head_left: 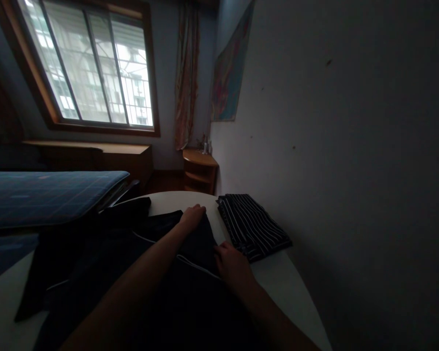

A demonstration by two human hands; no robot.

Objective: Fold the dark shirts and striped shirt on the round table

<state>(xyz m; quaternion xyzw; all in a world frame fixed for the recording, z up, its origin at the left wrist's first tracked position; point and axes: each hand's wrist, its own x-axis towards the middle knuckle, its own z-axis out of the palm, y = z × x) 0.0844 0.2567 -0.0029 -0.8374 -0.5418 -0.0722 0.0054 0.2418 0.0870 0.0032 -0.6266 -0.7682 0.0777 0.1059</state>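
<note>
A dark navy shirt (pixel 193 302) with thin white piping lies spread over the round table, its sleeves reaching toward the left. My left hand (pixel 193 217) is stretched out to the shirt's far right corner, with its fingers closed on the cloth there. Nearer to me, my right hand (pixel 234 267) pinches the right edge of the same shirt. Just beyond my right hand lies a folded black garment with white stripes (pixel 254 224). The fingertips of both hands are partly hidden, and the dark cloth shows little detail.
The pale round tabletop (pixel 274 278) runs close to the white wall (pixel 332 170) on the right. At the left is a blue plaid padded surface (pixel 47 195). Behind stand a wooden corner shelf (pixel 200 158), a low wooden cabinet (pixel 128 151) and a window (pixel 95 63).
</note>
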